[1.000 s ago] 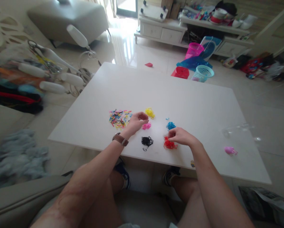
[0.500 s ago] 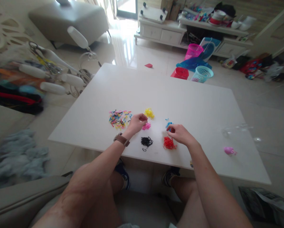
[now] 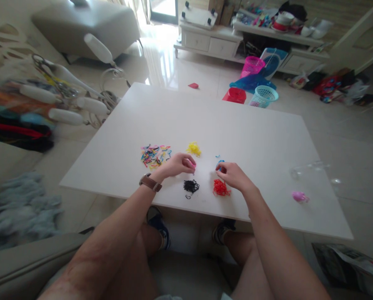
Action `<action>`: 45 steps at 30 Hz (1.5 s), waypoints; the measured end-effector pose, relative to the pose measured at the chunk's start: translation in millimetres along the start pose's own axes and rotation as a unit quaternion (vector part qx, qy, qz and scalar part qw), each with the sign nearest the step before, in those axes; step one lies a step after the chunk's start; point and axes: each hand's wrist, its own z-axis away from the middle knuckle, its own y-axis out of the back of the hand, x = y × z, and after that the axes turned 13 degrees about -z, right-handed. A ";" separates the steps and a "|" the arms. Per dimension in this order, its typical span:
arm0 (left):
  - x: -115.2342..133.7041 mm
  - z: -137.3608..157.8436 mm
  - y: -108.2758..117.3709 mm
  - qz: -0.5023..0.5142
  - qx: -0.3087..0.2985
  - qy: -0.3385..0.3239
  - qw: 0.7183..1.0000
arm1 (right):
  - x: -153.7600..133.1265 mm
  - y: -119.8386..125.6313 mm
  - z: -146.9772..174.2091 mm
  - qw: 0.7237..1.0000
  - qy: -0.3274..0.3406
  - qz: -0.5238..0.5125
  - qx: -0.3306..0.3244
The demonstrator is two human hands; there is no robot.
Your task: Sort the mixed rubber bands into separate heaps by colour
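Note:
My left hand (image 3: 182, 164), with a watch on its wrist, is closed in a pinch over the pink rubber band pile (image 3: 191, 165), hiding most of it. A small dark rubber band (image 3: 193, 173) shows just under its fingertips. Fingers pinched, my right hand (image 3: 232, 173) hovers beside the blue rubber band pile (image 3: 220, 164); whatever it holds is too small to make out. Nearer me lie a black rubber band pile (image 3: 191, 186) and a red rubber band pile (image 3: 220, 187). Beyond the left hand is a yellow rubber band pile (image 3: 194, 148). Mixed-colour rubber bands (image 3: 153, 155) spread out at the left.
Everything lies on a white table (image 3: 205, 121). On its right are a pink object (image 3: 299, 196) and a clear glass-like item (image 3: 308, 170). A lamp with white shades (image 3: 93, 105) stands by the left edge. Baskets (image 3: 264, 96) sit on the floor beyond.
My left hand has shifted slightly nearer the black pile, and a small dark band now shows under its fingertips. The right hand stays pinched by the blue pile. The view moved slightly.

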 end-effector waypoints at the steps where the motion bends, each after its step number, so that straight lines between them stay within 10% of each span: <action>1: -1.8 0.9 -2.6 -0.015 -0.041 -0.004 0.999 | -0.2 -0.9 -0.2 1.000 0.001 0.000 -0.003; 14: -10.7 -3.4 -25.7 -0.110 -0.114 -0.014 0.987 | -2.4 -9.0 -1.1 1.000 0.005 -0.001 -0.023; 20: -2.6 3.1 10.0 -0.133 -0.007 0.010 0.991 | -1.8 -8.3 -1.1 1.000 0.010 0.000 -0.021; 25: -12.4 21.7 65.0 -0.231 0.258 0.175 0.922 | -0.8 -7.3 -0.6 1.000 0.007 -0.003 -0.023; 45: -61.5 25.0 73.6 -0.317 0.250 0.170 0.899 | -15.2 -22.0 -8.8 0.999 0.016 0.007 -0.041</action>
